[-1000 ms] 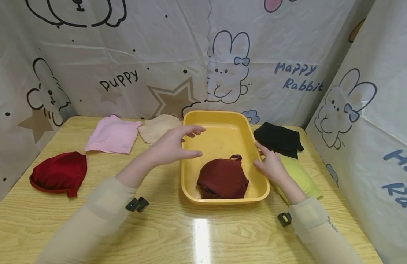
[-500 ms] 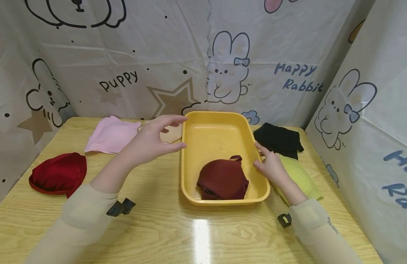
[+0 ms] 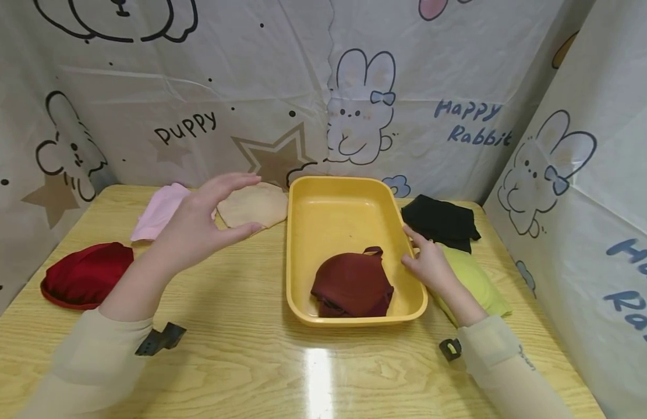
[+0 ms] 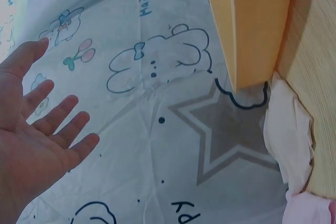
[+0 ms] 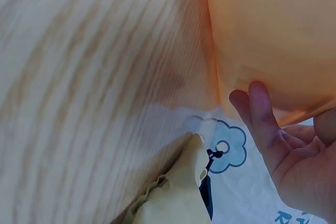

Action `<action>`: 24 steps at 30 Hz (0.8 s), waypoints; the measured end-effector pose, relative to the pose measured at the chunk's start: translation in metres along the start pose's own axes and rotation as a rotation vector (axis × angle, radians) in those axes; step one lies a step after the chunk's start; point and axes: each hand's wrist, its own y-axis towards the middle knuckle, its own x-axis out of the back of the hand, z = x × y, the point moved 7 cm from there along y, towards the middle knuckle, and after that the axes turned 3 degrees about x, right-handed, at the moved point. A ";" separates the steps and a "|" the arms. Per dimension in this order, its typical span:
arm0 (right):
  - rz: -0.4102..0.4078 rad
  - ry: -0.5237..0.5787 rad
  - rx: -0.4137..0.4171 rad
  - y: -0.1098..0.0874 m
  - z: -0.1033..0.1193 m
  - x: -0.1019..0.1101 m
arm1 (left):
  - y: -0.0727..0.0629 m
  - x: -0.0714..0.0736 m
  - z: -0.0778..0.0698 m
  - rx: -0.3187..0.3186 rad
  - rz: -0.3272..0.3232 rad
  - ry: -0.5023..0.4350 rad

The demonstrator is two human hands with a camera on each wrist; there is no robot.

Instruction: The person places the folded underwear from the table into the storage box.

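Note:
A yellow plastic basin (image 3: 297, 273) stands on the table, a folded maroon bra (image 3: 354, 285) lying at its near end. My right hand (image 3: 432, 265) holds the basin's right rim, thumb over the edge; in the right wrist view its fingers (image 5: 261, 103) lie against the outer wall. My left hand (image 3: 189, 230) hovers over the table left of the basin, thumb and fingers spread apart with nothing between them. It overlaps a folded pink garment (image 3: 158, 212) in the head view. Just beyond its fingertips is a beige garment (image 3: 255, 206).
A red bra (image 3: 87, 276) lies at the table's left side, close to my left forearm. Right of the basin are a folded black garment (image 3: 441, 221) and a yellow-green one (image 3: 475, 279), partly under my right arm. Printed curtains (image 3: 271, 75) enclose the back and sides.
My left hand has moved left, from over the basin to above the table by the pink garment, fingers still spread. The right hand stays on the basin rim.

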 end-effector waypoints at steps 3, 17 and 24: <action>0.000 0.000 0.003 0.000 0.000 0.000 | -0.005 0.008 0.004 -0.007 -0.024 0.032; 0.006 0.005 -0.011 0.001 -0.001 -0.001 | -0.029 0.035 0.038 0.064 -0.129 0.054; 0.003 0.005 -0.010 0.000 -0.001 -0.001 | -0.044 0.048 0.062 0.131 -0.173 0.043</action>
